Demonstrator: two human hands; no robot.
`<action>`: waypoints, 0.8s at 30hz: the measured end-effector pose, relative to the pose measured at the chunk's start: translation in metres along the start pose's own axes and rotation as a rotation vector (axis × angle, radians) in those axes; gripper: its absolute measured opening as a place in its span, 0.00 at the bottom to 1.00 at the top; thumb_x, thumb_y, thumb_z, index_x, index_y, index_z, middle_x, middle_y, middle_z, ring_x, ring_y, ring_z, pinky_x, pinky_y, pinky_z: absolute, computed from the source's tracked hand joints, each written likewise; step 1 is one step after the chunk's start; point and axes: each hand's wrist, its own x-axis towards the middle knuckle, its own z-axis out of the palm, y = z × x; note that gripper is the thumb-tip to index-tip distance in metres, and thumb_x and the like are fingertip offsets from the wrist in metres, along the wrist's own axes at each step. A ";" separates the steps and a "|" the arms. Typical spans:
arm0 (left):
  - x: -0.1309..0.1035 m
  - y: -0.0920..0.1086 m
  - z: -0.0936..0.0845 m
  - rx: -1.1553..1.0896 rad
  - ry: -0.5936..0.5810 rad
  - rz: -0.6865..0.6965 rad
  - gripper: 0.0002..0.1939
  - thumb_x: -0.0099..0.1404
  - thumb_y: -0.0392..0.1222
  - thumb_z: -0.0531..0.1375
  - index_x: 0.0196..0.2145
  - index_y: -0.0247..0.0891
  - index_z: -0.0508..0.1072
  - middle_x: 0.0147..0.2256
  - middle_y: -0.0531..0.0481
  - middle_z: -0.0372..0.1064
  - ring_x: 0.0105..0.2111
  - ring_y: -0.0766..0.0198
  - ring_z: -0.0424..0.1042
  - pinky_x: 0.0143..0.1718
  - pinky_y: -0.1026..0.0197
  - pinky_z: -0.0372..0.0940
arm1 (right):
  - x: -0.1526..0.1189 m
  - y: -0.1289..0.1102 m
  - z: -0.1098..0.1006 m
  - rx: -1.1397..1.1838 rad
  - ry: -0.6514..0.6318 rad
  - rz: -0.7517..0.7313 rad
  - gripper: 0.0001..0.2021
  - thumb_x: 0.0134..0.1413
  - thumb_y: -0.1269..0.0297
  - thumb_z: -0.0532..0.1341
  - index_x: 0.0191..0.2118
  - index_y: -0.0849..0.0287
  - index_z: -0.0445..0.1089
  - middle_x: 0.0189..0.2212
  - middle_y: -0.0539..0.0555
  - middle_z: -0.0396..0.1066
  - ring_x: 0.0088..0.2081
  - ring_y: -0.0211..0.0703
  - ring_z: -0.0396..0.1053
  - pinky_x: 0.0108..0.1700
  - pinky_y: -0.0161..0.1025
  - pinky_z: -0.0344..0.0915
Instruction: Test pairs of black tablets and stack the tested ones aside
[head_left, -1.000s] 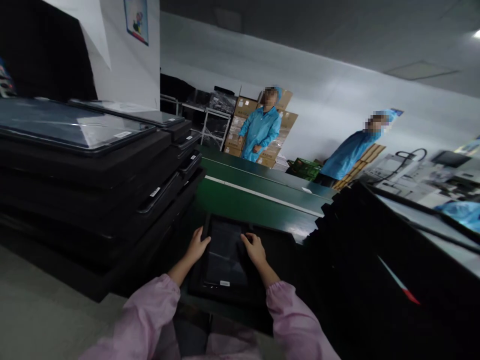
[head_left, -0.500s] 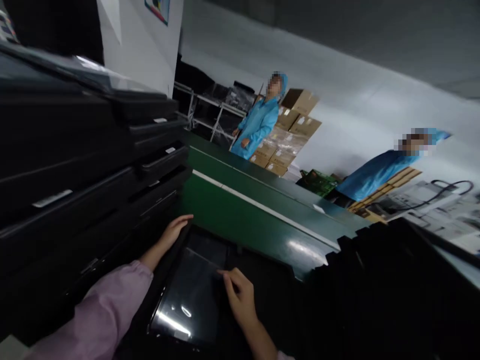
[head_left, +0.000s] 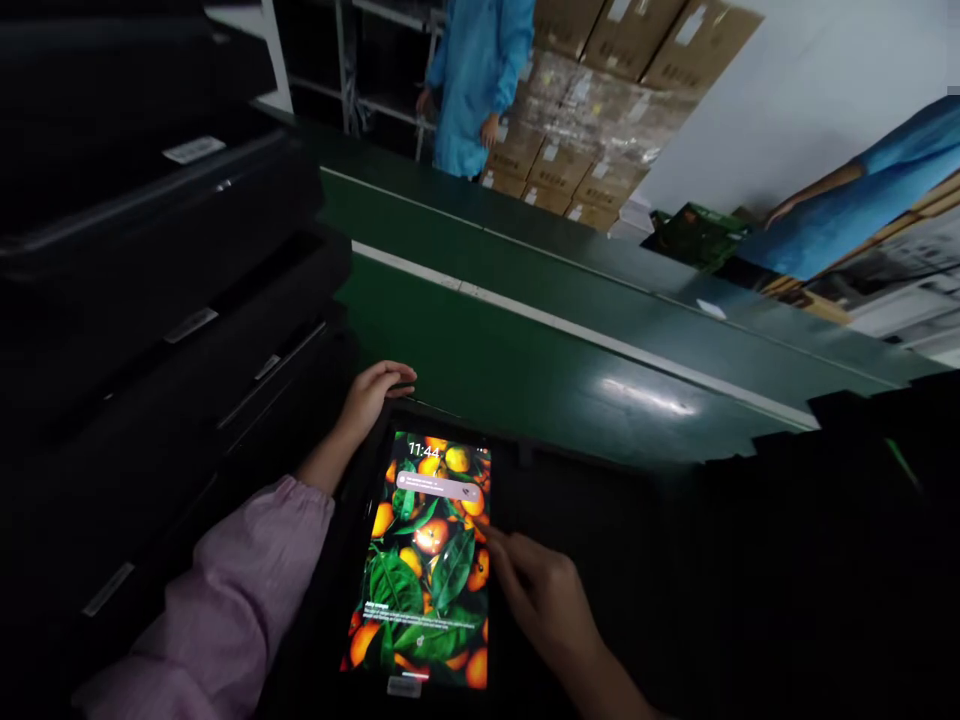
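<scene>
In the head view a tablet (head_left: 427,560) lies with its screen lit, showing oranges, green leaves and the time 11:44. It rests in a black tray (head_left: 600,540). My left hand (head_left: 375,395) is at the tray's far left corner, just past the tablet's top edge, with its fingers a little bent and apart and nothing seen in them. My right hand (head_left: 551,595) hovers at the screen's right edge, index finger stretched toward the glass and the other fingers curled. Whether that fingertip touches the screen I cannot tell.
Stacked black trays (head_left: 187,330) with white labels rise on my left; another dark stack (head_left: 840,520) stands at right. Beyond the tray runs a green work surface (head_left: 510,350) with a white strip. Two people in blue coats stand across it near cardboard boxes (head_left: 555,160).
The tablet's dark screen has lit up with the oranges picture. My view has tilted down and closer. My right index finger has moved to the screen's right edge; my left fingers have bent slightly.
</scene>
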 end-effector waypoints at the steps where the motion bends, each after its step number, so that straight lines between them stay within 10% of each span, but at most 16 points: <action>1: -0.001 0.001 0.001 0.000 0.002 -0.006 0.10 0.54 0.45 0.64 0.31 0.35 0.76 0.35 0.44 0.75 0.42 0.55 0.76 0.45 0.53 0.74 | 0.000 0.000 -0.002 0.001 0.015 0.032 0.18 0.73 0.62 0.52 0.52 0.63 0.77 0.27 0.53 0.75 0.28 0.39 0.76 0.29 0.32 0.64; 17: -0.009 0.007 0.020 0.003 0.031 -0.061 0.09 0.62 0.29 0.55 0.29 0.34 0.75 0.32 0.49 0.74 0.38 0.64 0.75 0.37 0.65 0.74 | -0.041 -0.047 -0.004 -0.079 -0.416 -0.459 0.18 0.74 0.61 0.52 0.40 0.59 0.78 0.18 0.46 0.65 0.21 0.34 0.66 0.27 0.37 0.64; 24: -0.013 0.009 0.023 0.013 0.004 -0.049 0.13 0.64 0.25 0.51 0.30 0.33 0.74 0.33 0.50 0.73 0.38 0.65 0.75 0.37 0.65 0.73 | -0.047 -0.035 0.003 -0.148 -0.305 -0.394 0.11 0.66 0.70 0.59 0.48 0.60 0.76 0.20 0.48 0.67 0.20 0.37 0.65 0.22 0.38 0.59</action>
